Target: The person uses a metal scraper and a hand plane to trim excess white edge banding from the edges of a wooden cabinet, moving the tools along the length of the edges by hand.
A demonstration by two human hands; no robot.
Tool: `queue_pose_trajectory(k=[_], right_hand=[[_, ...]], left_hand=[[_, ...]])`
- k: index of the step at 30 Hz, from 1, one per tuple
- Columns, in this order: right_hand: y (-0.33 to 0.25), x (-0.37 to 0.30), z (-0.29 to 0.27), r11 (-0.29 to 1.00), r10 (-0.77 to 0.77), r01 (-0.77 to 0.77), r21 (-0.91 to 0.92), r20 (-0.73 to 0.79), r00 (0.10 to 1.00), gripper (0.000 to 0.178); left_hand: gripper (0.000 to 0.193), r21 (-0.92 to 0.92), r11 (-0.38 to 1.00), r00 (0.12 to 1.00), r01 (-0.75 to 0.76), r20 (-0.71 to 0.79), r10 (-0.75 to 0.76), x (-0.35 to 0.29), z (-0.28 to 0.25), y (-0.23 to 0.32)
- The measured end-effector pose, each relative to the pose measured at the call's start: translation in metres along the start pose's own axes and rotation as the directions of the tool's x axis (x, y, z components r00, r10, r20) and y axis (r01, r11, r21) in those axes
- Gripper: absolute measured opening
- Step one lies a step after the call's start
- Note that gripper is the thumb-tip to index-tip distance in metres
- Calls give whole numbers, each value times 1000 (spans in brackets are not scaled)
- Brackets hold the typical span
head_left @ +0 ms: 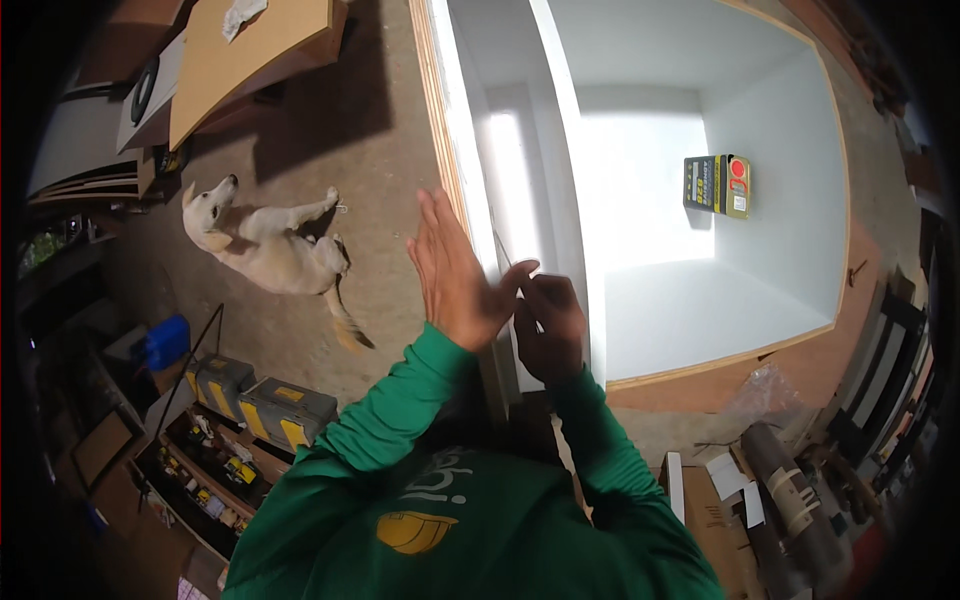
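Note:
My left hand [455, 275] lies along the plywood edge [436, 110] of a white-lined cabinet. Its fingers stretch out together, and its thumb reaches across toward my right hand. Closed in a pinch, my right hand [551, 325] is over the narrow white compartment [515, 150], its fingertips close to my left thumb. What it holds, if anything, is too dark and small to make out. A thin dark line runs down the compartment toward the fingertips. In the wider white compartment [650, 330] on the right is a black-and-yellow adhesive tin [716, 186].
A pale dog [275, 240] lies on the concrete floor at left. Grey-and-yellow toolboxes [288, 408] stand beside a wooden tray [190, 490] of tools. Wood-coloured panels [250, 60] are at the upper left. A cardboard box [710, 500] and a roll [790, 480] lie at lower right.

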State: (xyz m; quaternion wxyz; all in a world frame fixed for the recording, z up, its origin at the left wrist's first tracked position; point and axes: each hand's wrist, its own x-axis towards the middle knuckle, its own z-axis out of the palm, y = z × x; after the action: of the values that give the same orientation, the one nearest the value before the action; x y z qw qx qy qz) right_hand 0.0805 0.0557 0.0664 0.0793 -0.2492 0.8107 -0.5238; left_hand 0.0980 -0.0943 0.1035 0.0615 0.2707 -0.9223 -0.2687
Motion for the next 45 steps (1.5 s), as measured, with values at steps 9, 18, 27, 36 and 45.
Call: queue_pose_trajectory(k=[9,18,27,36,45], right_hand=[[-47,-51,-27,978,208,-204,48,-112,972,36],[-57,-181,-132,903,420,-425,68,-358,834,33],[-58,-309,-178,797,531,-593,112,-598,600,28],[-69,-322,-180,747,635,-613,257,-551,542,29],[-74,-314,-184,751,645,-590,297,-525,556,30]], left_hand=[[101,44,972,973,-229,-16,230,-40,-29,36],[44,513,306,592,-802,612,525,95,-22,-16],[49,381,280,414,-881,907,69,114,-45,17],[49,134,187,200,-973,895,399,13,-54,-1],[42,160,174,224,-972,857,464,-74,-29,6]])
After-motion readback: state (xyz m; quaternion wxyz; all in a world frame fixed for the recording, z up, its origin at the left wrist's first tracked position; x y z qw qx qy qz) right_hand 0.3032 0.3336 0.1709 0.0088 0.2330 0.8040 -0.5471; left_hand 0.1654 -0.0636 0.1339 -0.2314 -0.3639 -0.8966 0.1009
